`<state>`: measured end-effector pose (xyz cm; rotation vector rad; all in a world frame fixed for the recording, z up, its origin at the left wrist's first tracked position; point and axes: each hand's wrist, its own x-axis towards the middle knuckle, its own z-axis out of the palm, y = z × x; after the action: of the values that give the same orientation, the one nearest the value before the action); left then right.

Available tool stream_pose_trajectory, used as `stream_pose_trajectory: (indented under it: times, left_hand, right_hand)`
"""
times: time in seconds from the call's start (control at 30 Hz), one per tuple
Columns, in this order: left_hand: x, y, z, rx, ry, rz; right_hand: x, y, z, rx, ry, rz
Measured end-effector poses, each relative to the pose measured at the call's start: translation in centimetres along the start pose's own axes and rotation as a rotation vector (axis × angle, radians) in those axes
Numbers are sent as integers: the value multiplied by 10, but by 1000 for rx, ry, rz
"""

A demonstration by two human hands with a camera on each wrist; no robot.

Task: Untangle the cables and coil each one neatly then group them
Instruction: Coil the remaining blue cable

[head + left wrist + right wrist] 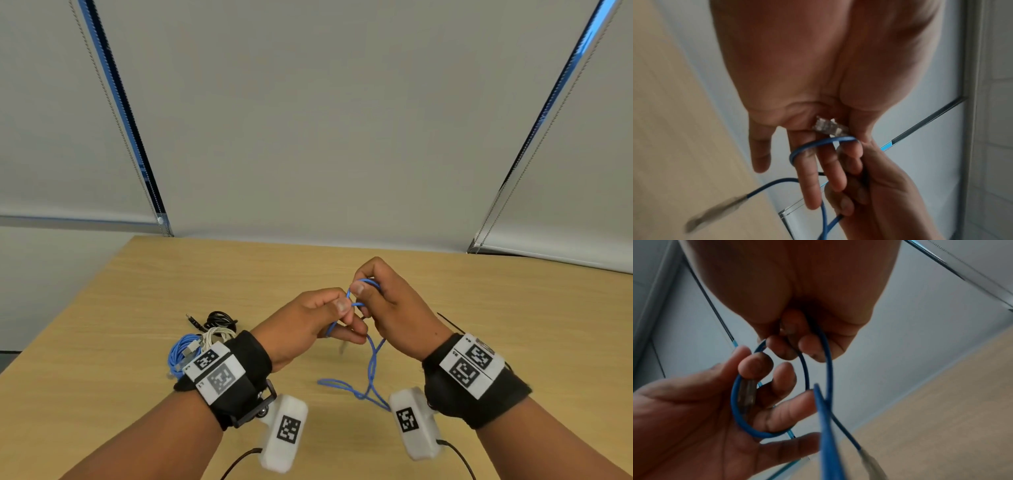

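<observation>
The table [479, 308] has a pale wood-grain top with a matt finish. The blue cable [371, 368] has a smooth, slightly glossy plastic jacket, and its plug [829, 127] is clear plastic. The wrist bands [251, 356] look like black matt cloth.

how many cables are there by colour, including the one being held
blue cables: 2, one held by the left hand and right hand, loose blue cable, plus a coiled blue cable
white cables: 1, white coil
black cables: 1, black coil
total: 4
</observation>
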<state>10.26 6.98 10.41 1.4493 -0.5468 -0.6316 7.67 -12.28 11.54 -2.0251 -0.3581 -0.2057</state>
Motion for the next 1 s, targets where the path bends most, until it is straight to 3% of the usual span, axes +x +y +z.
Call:
stream_pose_trajectory:
  times: [0.17, 0.3, 0.47, 0.57, 0.63, 0.73, 0.87, 1.0]
  left_hand:
    - [-11, 5, -11, -299, -7, 28]
    - [-12, 17, -20, -515, -1, 135]
    - [-5, 33, -23, -571, 99, 300]
    - [2, 34, -17, -340, 270, 353]
    - [7, 27, -12, 57, 384, 346]
    - [14, 7, -5, 577, 348, 244]
    - [14, -9, -4, 657, 308, 193]
    - [12, -8, -8, 709, 233, 137]
  right_hand:
    - [8, -2, -16, 84, 51, 51]
    - [4, 11, -18, 76, -59, 185]
    - [-10, 23, 11, -19, -245, 288]
    - [-18, 18, 25, -79, -348, 292]
    - [-17, 10, 27, -121, -369, 252]
    - [-12, -5, 15, -187, -309, 155]
    - [-5, -16, -3, -262, -266, 66]
    - [3, -10, -13, -280, -199, 99]
